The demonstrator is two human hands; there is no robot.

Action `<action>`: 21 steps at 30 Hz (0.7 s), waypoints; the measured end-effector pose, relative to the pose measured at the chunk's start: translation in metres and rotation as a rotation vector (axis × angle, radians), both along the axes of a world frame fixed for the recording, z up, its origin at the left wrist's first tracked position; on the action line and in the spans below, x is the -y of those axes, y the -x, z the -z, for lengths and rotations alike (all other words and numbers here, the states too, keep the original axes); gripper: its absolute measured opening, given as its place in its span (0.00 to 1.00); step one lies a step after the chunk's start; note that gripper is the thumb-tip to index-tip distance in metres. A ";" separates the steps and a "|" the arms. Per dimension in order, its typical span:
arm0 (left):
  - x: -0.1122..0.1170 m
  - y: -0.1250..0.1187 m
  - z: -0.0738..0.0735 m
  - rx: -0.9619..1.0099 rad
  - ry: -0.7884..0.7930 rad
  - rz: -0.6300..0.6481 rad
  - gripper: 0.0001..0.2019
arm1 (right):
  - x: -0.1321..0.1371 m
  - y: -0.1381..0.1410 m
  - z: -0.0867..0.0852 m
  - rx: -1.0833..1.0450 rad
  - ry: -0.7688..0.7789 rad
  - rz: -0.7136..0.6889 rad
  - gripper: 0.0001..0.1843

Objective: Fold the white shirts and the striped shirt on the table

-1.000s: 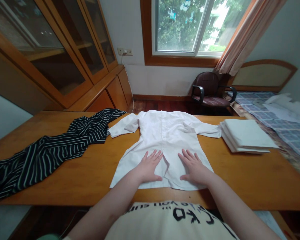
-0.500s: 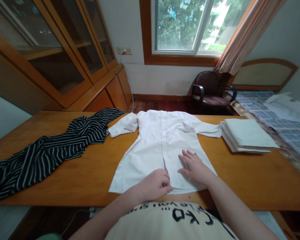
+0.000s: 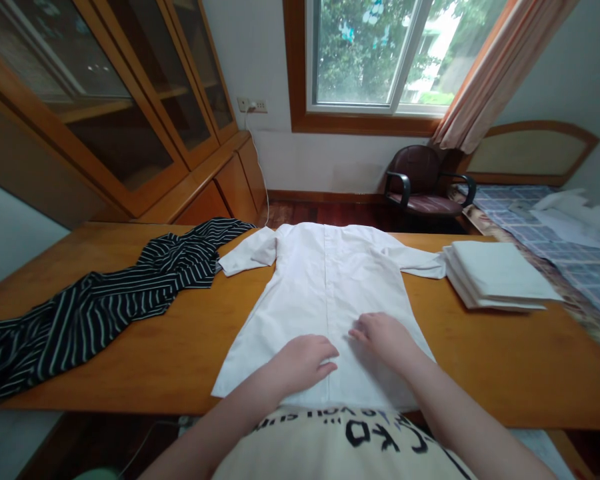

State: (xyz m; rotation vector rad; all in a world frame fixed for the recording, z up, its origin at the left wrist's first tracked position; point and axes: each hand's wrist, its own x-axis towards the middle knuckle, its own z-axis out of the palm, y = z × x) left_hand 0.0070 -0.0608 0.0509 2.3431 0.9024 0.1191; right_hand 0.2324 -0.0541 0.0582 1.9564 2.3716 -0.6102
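Note:
A white button-front shirt (image 3: 305,287) lies spread on the wooden table, its collar end away from me and its sleeves out to both sides. Over the lower front, left of the button strip, is my left hand (image 3: 305,360), with thumb and fingers apart and nothing between them. My right hand (image 3: 384,337) is just right of the strip, fingers loosely bent and holding nothing. Whether either palm touches the cloth is hard to see. The shirt's front edges now meet along the middle down to the hem.
A black-and-white striped garment (image 3: 125,287) lies across the table (image 3: 180,360) on the left, reaching the shirt's left sleeve. Flat white stacked items (image 3: 500,273) sit by the other sleeve. Beyond are a glass-door cabinet (image 3: 180,160), an armchair (image 3: 417,177) and a bed (image 3: 545,227).
The gap at the shirt's lower front has closed, and its hem sits nearer to me. My left hand has opened from a pinch at the hem; my right hand's spread fingers have bent.

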 end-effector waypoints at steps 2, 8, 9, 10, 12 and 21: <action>-0.006 0.000 -0.009 -0.017 0.044 -0.039 0.13 | -0.014 -0.005 -0.006 -0.018 -0.056 0.065 0.22; -0.066 0.003 -0.010 -0.050 -0.178 -0.233 0.18 | -0.074 -0.016 0.014 0.035 -0.269 0.002 0.31; -0.080 0.004 -0.005 -0.087 -0.227 -0.291 0.20 | -0.082 -0.016 0.021 0.069 -0.266 0.011 0.35; -0.093 0.005 0.001 -0.118 -0.278 -0.343 0.22 | -0.089 -0.015 0.028 0.096 -0.259 0.022 0.38; -0.114 0.007 0.017 -0.168 -0.379 -0.421 0.25 | -0.099 -0.013 0.040 0.120 -0.228 0.027 0.41; -0.138 0.017 0.058 -0.322 -0.367 -0.563 0.33 | -0.106 -0.015 0.054 0.107 -0.177 0.020 0.41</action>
